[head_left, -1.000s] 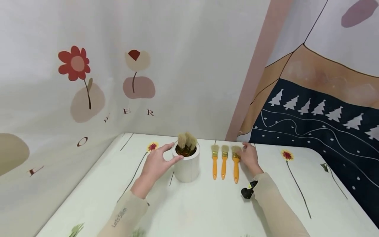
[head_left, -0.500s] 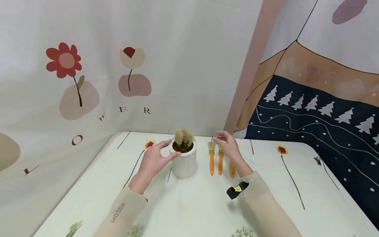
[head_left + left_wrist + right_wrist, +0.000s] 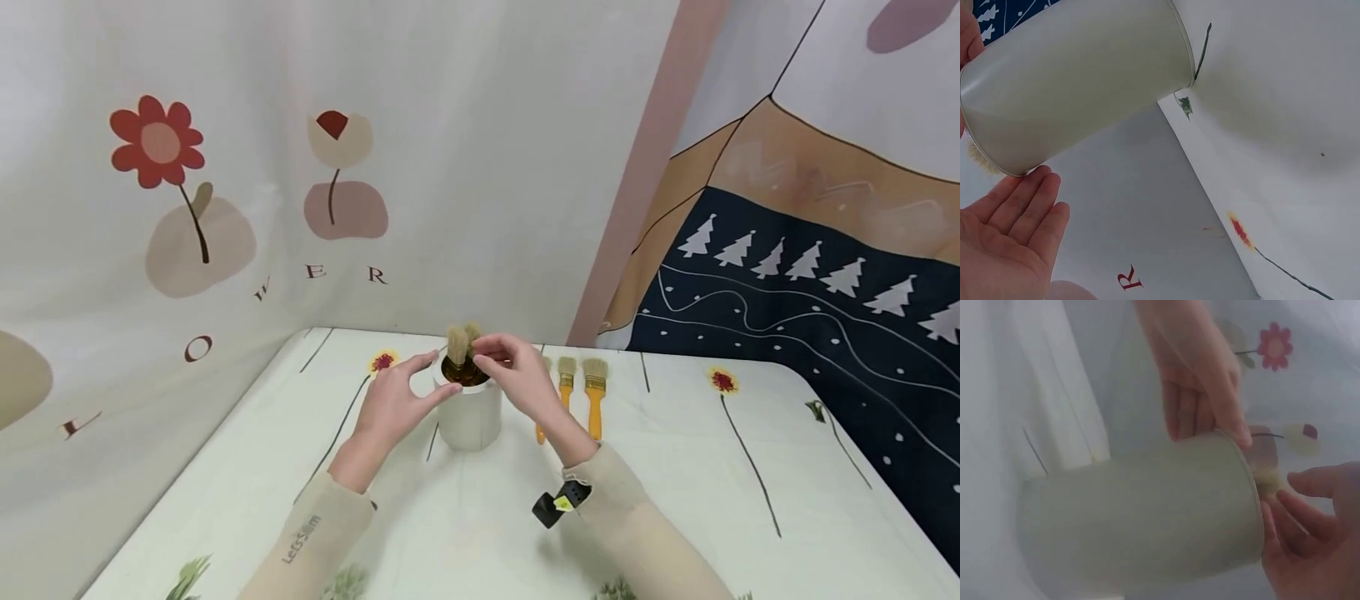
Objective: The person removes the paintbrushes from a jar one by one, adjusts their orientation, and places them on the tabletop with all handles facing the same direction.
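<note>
On the flowered table (image 3: 480,533), your left hand (image 3: 390,408) with straight fingers touching the white can (image 3: 471,412), your right hand (image 3: 517,379) pinching a brush (image 3: 474,333) standing in it, two orange brushes (image 3: 585,392) lying just beside.

1. White cylindrical container (image 3: 1079,81) stands on the table (image 3: 1285,125).
2. Left hand (image 3: 1007,244): fingers straight, fingertips at the container's rim.
3. Pale bristles (image 3: 982,164) show past the rim.
4. Red flower print (image 3: 1239,230) lies on the table.
</note>
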